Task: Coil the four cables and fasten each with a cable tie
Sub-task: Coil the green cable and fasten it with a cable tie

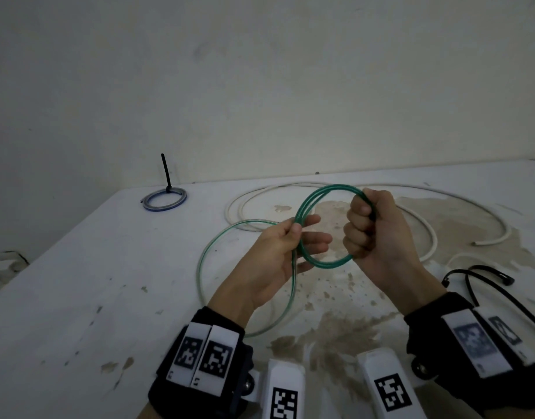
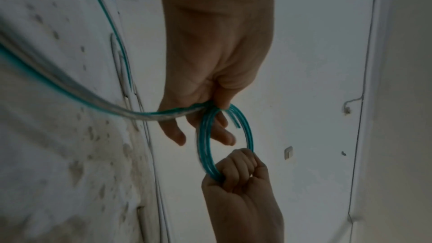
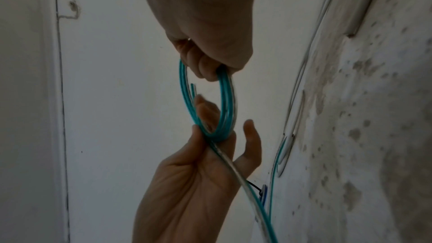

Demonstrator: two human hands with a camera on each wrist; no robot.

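Observation:
A green cable (image 1: 317, 193) is wound into a small coil of a few loops, held above the table between both hands. My right hand (image 1: 369, 229) grips the coil's right side in a closed fist. My left hand (image 1: 293, 240) pinches the coil's left side between thumb and forefinger, other fingers loosely spread. In the left wrist view the green coil (image 2: 205, 147) hangs from the left hand (image 2: 210, 110); in the right wrist view the green coil (image 3: 224, 110) runs from the right hand (image 3: 205, 66). The cable's loose tail (image 1: 208, 255) loops over the table.
A blue coil (image 1: 164, 198) fastened with an upright black cable tie (image 1: 165, 170) lies at the back left. A long white cable (image 1: 426, 225) sprawls behind the hands on the stained white table (image 1: 78, 282). Black cable ties (image 1: 483, 279) lie at the right.

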